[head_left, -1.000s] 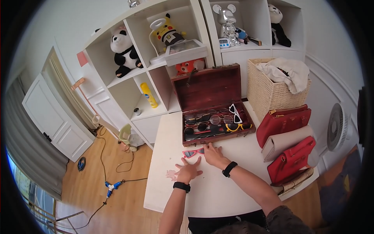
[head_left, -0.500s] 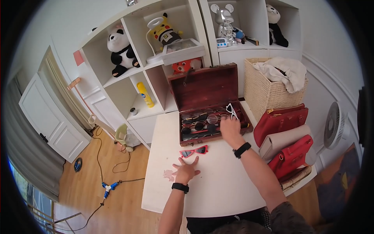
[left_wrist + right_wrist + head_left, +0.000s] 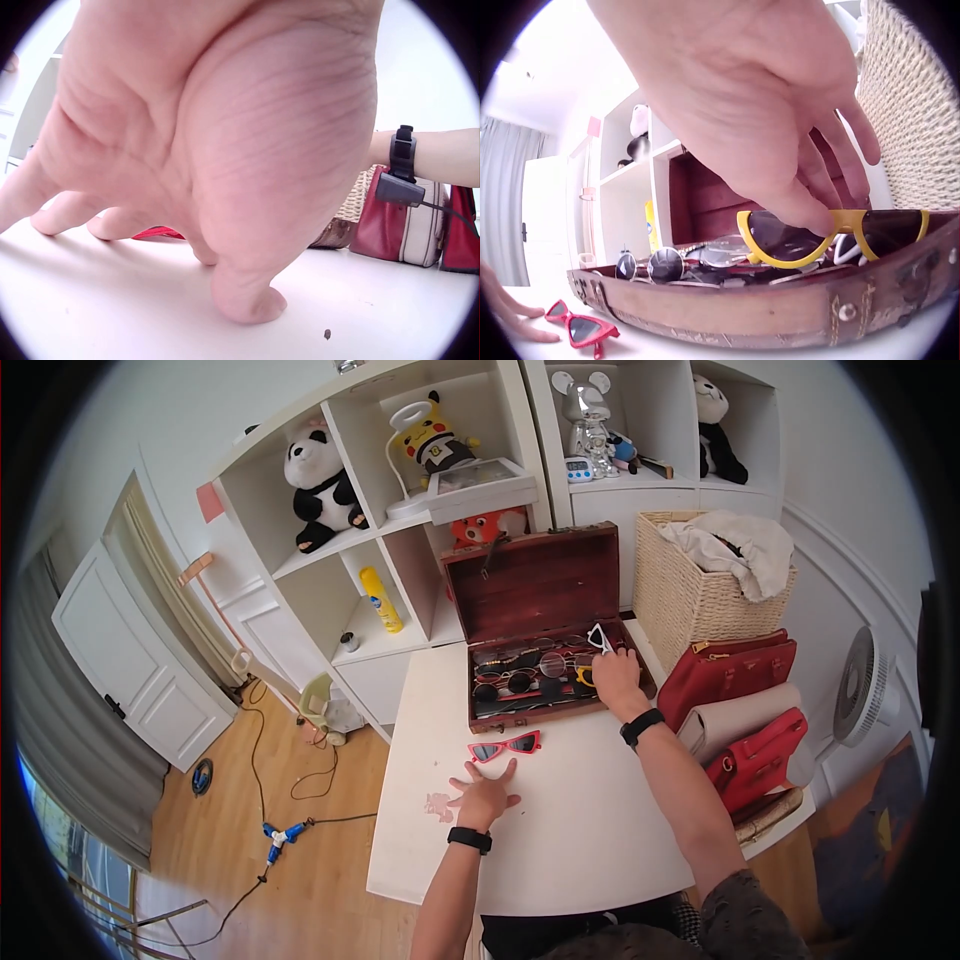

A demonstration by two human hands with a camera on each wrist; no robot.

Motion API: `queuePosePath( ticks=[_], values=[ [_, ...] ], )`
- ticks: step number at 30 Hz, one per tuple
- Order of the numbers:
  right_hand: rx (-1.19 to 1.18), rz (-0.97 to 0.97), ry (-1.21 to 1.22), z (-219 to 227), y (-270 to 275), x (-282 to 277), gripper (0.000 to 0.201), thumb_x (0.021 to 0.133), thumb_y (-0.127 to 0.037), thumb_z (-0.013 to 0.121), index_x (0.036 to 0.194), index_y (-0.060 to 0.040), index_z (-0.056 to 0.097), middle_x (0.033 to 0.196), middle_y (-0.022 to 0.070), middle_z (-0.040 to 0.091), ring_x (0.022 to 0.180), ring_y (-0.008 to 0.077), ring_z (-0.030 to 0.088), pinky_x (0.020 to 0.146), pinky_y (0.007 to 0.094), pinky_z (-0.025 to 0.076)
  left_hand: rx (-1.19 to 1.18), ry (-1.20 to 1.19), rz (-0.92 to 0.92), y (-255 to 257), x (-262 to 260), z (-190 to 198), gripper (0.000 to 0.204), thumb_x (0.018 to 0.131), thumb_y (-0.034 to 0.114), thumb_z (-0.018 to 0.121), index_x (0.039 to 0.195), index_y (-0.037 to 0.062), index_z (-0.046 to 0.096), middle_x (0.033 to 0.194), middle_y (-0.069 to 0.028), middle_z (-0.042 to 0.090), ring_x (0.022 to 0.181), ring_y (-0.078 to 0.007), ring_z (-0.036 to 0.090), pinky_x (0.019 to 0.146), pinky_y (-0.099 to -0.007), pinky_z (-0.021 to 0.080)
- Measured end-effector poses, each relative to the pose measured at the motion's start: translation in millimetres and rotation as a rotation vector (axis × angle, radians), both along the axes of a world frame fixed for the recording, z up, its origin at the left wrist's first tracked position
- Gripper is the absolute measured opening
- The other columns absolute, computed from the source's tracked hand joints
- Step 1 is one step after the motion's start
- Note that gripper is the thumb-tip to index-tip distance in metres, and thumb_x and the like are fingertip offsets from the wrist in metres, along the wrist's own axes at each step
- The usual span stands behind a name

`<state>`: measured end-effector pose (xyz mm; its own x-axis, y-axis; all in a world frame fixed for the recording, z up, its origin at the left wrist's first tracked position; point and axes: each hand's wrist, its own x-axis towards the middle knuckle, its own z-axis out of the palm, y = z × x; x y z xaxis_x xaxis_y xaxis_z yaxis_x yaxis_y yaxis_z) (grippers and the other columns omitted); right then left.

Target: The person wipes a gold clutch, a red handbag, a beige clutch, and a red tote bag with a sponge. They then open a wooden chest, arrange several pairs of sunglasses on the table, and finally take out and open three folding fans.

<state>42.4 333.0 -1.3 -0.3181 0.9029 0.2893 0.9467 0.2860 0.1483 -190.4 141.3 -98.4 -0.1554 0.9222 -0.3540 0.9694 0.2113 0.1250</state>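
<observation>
My left hand (image 3: 482,803) rests on the white table (image 3: 590,830) with its fingers spread, fingertips and thumb on the surface. Just beyond those fingers lie red-framed sunglasses (image 3: 505,747) with dark lenses. At the right end of an opened dark-red wooden case (image 3: 560,718), my right hand (image 3: 617,682) reaches in over the front edge. It pinches yellow-framed sunglasses (image 3: 795,260), the thumb against a lens near the bridge and the other fingers behind the frame, partly hidden. White-framed sunglasses (image 3: 598,637) lean just beyond this hand. Round-lensed glasses (image 3: 666,265) fill the case's left part.
Behind the case stands a white cube shelf (image 3: 385,650) with plush toys. A wicker basket (image 3: 690,600) with cloth in it is at the back right. Red handbags (image 3: 765,755) and a beige one (image 3: 745,718) line the right side, beside a fan (image 3: 860,685).
My right hand has left the red sunglasses on the table and moved up and right to the yellow sunglasses in the case. The left hand has stayed in about the same place.
</observation>
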Motion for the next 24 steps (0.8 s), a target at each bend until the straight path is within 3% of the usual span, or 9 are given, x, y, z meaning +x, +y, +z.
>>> queuePosePath(
  ticks=[7,11,12,13,15,16,18,21,24],
  values=[
    [0.13,0.096,0.251,58,-46,2,0.017,0.089,-0.01,0.054,0.094,-0.0066,0.07,0.091,0.015,0.071,0.094,0.0313,0.066,0.085,0.0435,0.047,-0.023,0.015,-0.017,-1,3,7,0.079,0.086,0.057,0.064,0.152,0.0467,0.021,0.156,-0.0374,0.006,0.131,-0.0744,0.007,0.085,-0.0814,0.038],
    [-0.113,0.444,0.801,78,-91,2,0.019,0.079,-0.005,0.072,0.092,0.002,0.06,0.088,0.0212,0.066,0.084,0.0412,0.063,0.075,0.0429,0.052,-0.015,-0.017,0.004,-4,4,11,0.077,0.088,0.057,0.062,0.152,0.0451,0.021,0.156,-0.0357,0.01,0.133,-0.0727,0.006,0.087,-0.0821,0.035],
    [-0.212,0.458,0.796,83,-102,2,0.018,0.083,-0.005,0.071,0.096,0.0026,0.061,0.088,0.0167,0.068,0.083,0.0325,0.067,0.078,0.0372,0.053,-0.012,-0.015,-0.002,-6,4,12,0.078,0.089,0.057,0.061,0.154,0.0424,0.02,0.155,-0.0348,0.017,0.136,-0.069,0.007,0.088,-0.0819,0.035],
    [-0.21,0.454,0.8,77,-107,0,0.018,0.083,-0.005,0.071,0.096,0.0026,0.061,0.088,0.0167,0.068,0.083,0.0325,0.067,0.078,0.0372,0.053,-0.012,-0.012,-0.007,-6,1,15,0.078,0.089,0.057,0.061,0.154,0.0424,0.02,0.155,-0.0348,0.017,0.136,-0.069,0.007,0.088,-0.0819,0.035],
    [-0.518,0.593,1.156,59,-119,-3,0.02,0.085,-0.001,0.069,0.104,0.002,0.063,0.091,0.0102,0.07,0.084,0.02,0.068,0.081,0.0325,0.053,-0.023,0.038,-0.135,-2,-7,21,0.073,0.095,0.055,0.053,0.156,0.0316,0.021,0.149,-0.0284,0.038,0.14,-0.0533,0.028,0.096,-0.0702,0.042],
    [-0.605,0.66,1.242,57,-127,-2,0.021,0.086,-0.001,0.068,0.106,0.0024,0.062,0.091,0.0107,0.069,0.084,0.0181,0.068,0.08,0.0308,0.052,-0.021,0.039,-0.144,-5,-4,35,0.073,0.095,0.055,0.053,0.156,0.0316,0.021,0.149,-0.0284,0.038,0.14,-0.0533,0.028,0.096,-0.0702,0.042],
    [-0.828,0.777,1.461,49,-136,-9,0.022,0.088,0.001,0.066,0.11,0.0017,0.061,0.092,0.0059,0.068,0.086,0.0136,0.065,0.081,0.029,0.052,0.363,-1.239,0.342,-23,8,78,0.063,0.102,0.049,0.043,0.154,0.0153,0.029,0.136,-0.0203,0.056,0.127,-0.0349,0.054,0.097,-0.0511,0.05],
    [-0.914,0.789,1.688,41,-141,-24,0.022,0.089,0.0,0.066,0.111,0.0,0.061,0.095,0.0046,0.068,0.089,0.0129,0.065,0.083,0.0284,0.052,0.349,-1.598,0.242,-29,11,108,0.056,0.107,0.044,0.034,0.144,0.0026,0.042,0.128,-0.0164,0.06,0.11,-0.0317,0.066,0.091,-0.0415,0.053],
    [-1.003,0.774,1.646,36,-136,-27,0.019,0.09,-0.001,0.067,0.109,0.0001,0.062,0.095,0.0044,0.068,0.089,0.0112,0.063,0.082,0.0273,0.051,0.493,-1.405,0.232,-34,7,119,0.038,0.105,0.027,0.048,0.126,-0.0022,0.059,0.114,-0.0127,0.067,0.097,-0.0212,0.068,0.083,-0.0313,0.054]
  ],
)
